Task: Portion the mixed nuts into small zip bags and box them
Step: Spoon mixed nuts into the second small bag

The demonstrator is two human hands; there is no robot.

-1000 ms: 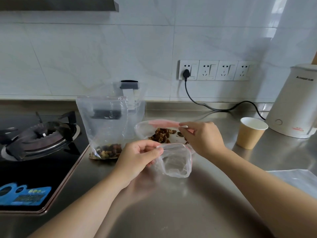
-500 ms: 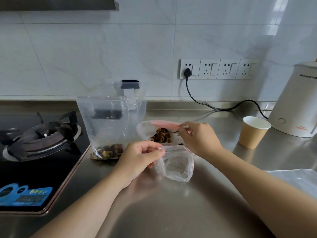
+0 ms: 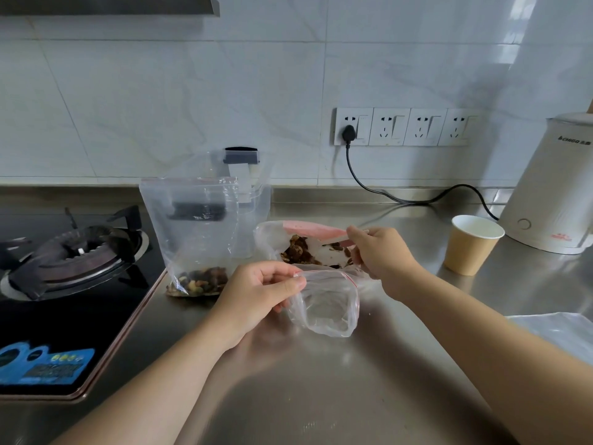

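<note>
My left hand (image 3: 260, 290) pinches the rim of a small empty zip bag (image 3: 327, 303) with a red seal line, held just above the steel counter. My right hand (image 3: 382, 255) grips the pink-topped edge of a second bag (image 3: 308, 242) that lies behind it with brown nuts inside. Further left a large clear bag (image 3: 195, 232) stands upright with mixed nuts at its bottom. Behind that bag stands a clear plastic box (image 3: 253, 194) with a black clip.
A gas hob (image 3: 73, 255) fills the left side. A paper cup (image 3: 471, 248) and a white kettle (image 3: 555, 184) stand at the right, its black cord (image 3: 401, 200) running to the wall sockets. A clear plastic sheet (image 3: 561, 332) lies at the right edge.
My right hand has shifted a little left along the pink edge of the nut bag. My left hand and the small bag have stayed almost still.
</note>
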